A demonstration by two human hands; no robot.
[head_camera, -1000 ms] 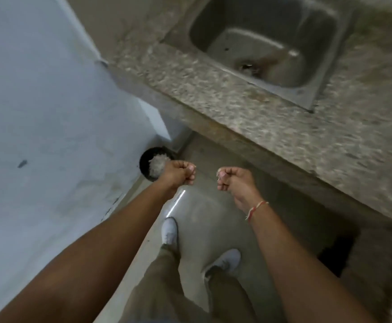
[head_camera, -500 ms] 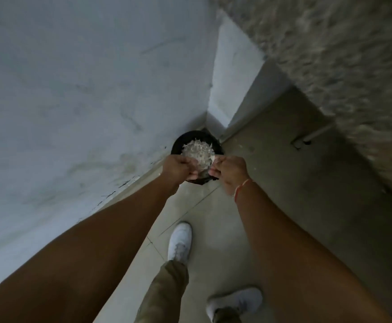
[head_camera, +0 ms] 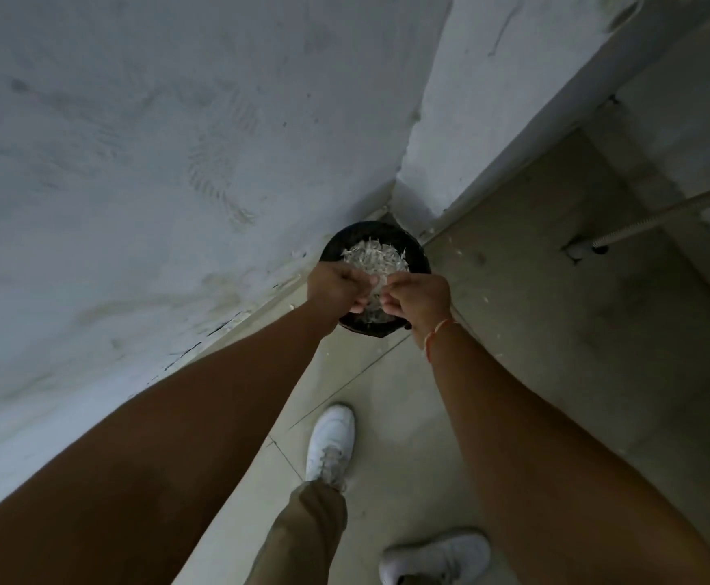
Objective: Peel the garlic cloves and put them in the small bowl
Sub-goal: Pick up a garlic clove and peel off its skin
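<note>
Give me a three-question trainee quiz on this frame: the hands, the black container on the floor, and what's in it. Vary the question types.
1. True or false: the black container stands on the counter.
2. What fills it? A) water B) pale papery peels C) whole onions
3. Fill in: the left hand and right hand are held over the ___, fingers curled.

Key: 1 false, it stands on the floor in the wall corner; 2 B; 3 container. Whether either hand holds a clove cannot be seen.

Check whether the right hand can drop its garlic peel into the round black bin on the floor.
Probably yes: the right hand hovers directly above the round black bin, whose open top shows white peels, with nothing between them.
</note>
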